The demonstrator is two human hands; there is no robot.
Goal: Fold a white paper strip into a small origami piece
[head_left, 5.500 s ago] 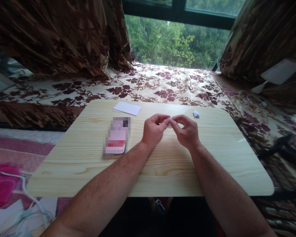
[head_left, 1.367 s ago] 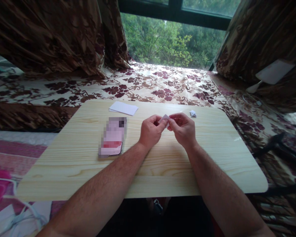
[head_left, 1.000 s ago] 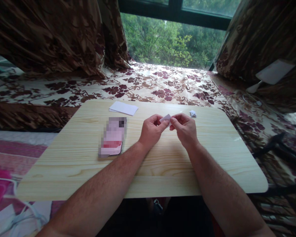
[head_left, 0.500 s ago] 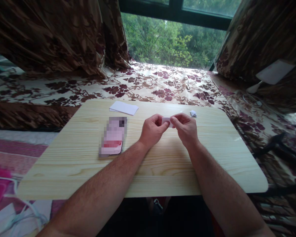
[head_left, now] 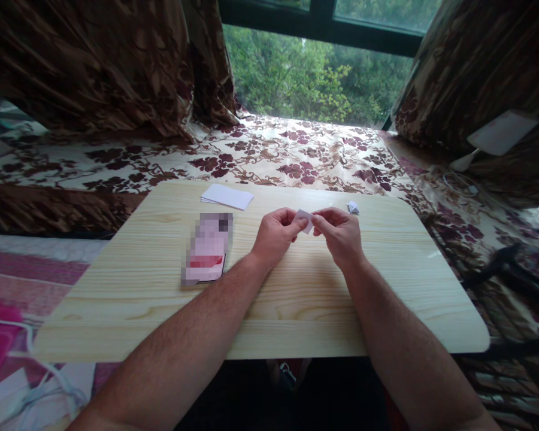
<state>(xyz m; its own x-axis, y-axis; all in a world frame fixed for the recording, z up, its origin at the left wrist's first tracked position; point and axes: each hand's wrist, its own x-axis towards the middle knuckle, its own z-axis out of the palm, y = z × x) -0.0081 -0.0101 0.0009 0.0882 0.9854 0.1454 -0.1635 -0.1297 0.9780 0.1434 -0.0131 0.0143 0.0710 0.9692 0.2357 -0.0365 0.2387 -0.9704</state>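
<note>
A small piece of white paper (head_left: pixel 303 220) is held above the middle of the wooden table (head_left: pixel 296 305). My left hand (head_left: pixel 276 232) pinches it between thumb and fingers from the left side. On its right edge, the thumb and forefinger of my right hand (head_left: pixel 340 232) are closed against it. The paper is tilted, with one corner pointing up; any folds in it are too small to make out. Just beyond my right hand lies a small folded white paper piece (head_left: pixel 353 207).
A stack of white paper sheets (head_left: pixel 227 196) lies at the table's back left. Nearer me is a phone (head_left: pixel 209 248), its picture blurred out. Behind the table runs a flowered cloth ledge (head_left: pixel 296 149) below a window. A white lamp (head_left: pixel 503 131) stands at the right.
The small paper has turned from lying level to a slanted position, showing more of its face between my fingers. Both hands stay nearly in place.
</note>
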